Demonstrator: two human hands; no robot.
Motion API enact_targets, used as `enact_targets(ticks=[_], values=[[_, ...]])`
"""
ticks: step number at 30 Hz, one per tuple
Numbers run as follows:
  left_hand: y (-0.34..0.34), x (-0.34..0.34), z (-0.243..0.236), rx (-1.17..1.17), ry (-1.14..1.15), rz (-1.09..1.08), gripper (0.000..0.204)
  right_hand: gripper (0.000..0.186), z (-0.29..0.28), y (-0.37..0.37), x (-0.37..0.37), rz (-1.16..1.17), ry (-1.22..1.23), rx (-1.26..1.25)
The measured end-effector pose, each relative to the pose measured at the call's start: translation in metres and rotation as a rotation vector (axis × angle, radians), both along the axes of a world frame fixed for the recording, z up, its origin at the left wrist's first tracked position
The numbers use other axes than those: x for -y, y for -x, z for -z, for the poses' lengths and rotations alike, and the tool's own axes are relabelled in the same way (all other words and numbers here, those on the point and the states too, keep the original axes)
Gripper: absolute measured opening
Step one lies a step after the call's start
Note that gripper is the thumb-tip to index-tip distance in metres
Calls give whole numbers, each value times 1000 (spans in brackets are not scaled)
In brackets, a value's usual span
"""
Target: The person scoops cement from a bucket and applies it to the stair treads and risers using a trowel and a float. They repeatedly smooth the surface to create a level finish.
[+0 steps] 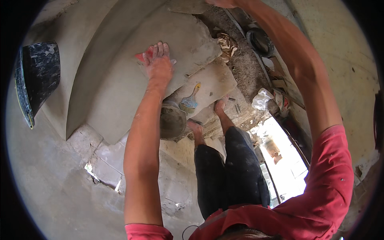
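My left hand (159,62) lies palm down on a grey plastered surface (120,86). It presses a flat red piece (145,55) against the plaster; most of that piece is hidden under the fingers, so its exact kind does not show. Up at the top edge, my right hand (223,3) is only partly in view, its fingers cut off. A broad paintbrush (189,103) with a yellow-tipped handle rests on the slab below my left hand, beside a round bucket (173,122) with grey contents.
A black, plaster-smeared bucket (42,76) is at the far left. My bare feet stand on a ledge (236,108) near the brush. Crumpled brown paper (227,47), a black round container (260,42) and a white plastic bag (262,99) lie to the right, above a bright opening (284,164).
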State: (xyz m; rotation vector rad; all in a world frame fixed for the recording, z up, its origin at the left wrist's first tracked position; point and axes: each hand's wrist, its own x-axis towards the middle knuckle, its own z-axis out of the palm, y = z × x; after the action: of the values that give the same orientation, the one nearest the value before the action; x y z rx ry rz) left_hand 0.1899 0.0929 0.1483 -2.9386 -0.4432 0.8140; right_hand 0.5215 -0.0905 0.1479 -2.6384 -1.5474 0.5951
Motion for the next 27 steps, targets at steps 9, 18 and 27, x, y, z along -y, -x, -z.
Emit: enact_targets(ticks=[9, 18, 27], values=[[-7, -9, -7, -116, -33, 68, 74, 51, -3, 36, 52, -112, 32, -152], [-8, -8, -7, -142, -3, 40, 72, 44, -9, 125, 134, -15, 118, -219], [-8, -11, -13, -176, 45, 19, 75, 42, -46, 149, 152, -19, 153, -253]])
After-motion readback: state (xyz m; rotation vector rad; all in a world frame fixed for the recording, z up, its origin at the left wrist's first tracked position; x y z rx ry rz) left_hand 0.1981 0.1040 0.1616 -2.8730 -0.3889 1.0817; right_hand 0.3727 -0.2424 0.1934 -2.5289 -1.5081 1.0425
